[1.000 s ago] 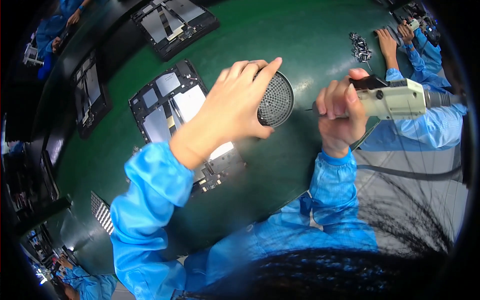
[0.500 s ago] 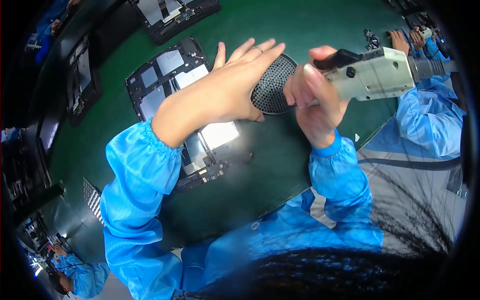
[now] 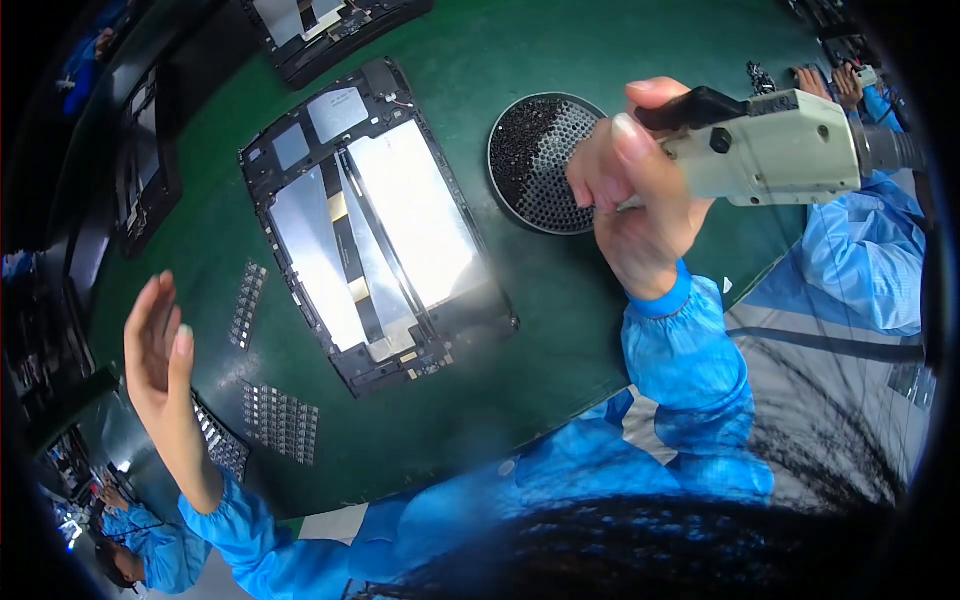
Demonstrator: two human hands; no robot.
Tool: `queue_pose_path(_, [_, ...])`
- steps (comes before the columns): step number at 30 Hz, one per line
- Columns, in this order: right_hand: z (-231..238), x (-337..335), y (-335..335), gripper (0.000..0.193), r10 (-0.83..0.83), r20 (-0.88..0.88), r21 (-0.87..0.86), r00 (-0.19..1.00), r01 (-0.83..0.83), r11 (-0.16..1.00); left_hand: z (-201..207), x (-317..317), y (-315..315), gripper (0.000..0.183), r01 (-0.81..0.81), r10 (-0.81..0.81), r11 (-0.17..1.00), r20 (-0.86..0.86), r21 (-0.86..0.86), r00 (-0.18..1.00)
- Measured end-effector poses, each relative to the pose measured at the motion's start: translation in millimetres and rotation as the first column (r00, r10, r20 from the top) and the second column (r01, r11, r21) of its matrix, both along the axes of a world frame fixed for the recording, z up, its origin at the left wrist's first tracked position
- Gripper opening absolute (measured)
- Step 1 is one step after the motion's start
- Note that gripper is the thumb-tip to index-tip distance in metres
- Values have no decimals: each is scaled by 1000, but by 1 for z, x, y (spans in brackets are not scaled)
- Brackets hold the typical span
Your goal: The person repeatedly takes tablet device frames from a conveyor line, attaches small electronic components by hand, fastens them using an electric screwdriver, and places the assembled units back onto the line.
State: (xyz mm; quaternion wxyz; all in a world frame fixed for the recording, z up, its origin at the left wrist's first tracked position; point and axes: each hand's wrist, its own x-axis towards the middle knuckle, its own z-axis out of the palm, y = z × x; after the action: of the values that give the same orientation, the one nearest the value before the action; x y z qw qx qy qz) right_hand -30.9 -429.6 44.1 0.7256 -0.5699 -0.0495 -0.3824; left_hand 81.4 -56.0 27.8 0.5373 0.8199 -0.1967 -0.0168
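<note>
My right hand (image 3: 650,200) grips a pale green electric screwdriver (image 3: 780,150), its body pointing to the right. Just left of that hand, and partly covered by it, lies a round dish (image 3: 555,185) with a perforated plate. Small black screws (image 3: 525,130) are heaped over the dish's left part. An opened tablet-like device (image 3: 415,215) lies in the middle, its silver panels and dark ribbon strips exposed. Away to the left, my left hand (image 3: 165,370) is raised with fingers stretched out, holding nothing. Near it are sheets of small parts (image 3: 280,425) and a narrow strip of them (image 3: 248,303).
Other opened devices stand at the far edge (image 3: 335,30) and the left side (image 3: 150,165). At the far right are another person's hands (image 3: 830,85) and blue sleeve (image 3: 865,265). A small pile of metallic bits (image 3: 760,78) lies nearby. Another person (image 3: 150,540) shows lower left.
My left hand has moved off the dish and the device to the lower left, uncovering the screws and the sheets of parts. My right hand keeps the screwdriver, almost in the same place.
</note>
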Motion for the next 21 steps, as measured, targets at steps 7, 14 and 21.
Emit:
queue_pose_path(7, [15, 7, 10, 30, 216, 73, -41, 974, -214, 976, 43, -55, -59, 26, 23, -80, 973, 243, 228, 967])
queue_pose_path(14, [57, -1, 72, 27, 439, 164, 92, 884, -456, 885, 48, -65, -124, 36, 232, -332, 939, 500, 254, 800])
queue_pose_path(21, [54, 3, 89, 30, 431, 116, 54, 895, -439, 897, 35, -61, -127, 25, 212, -304, 952, 608, 221, 734])
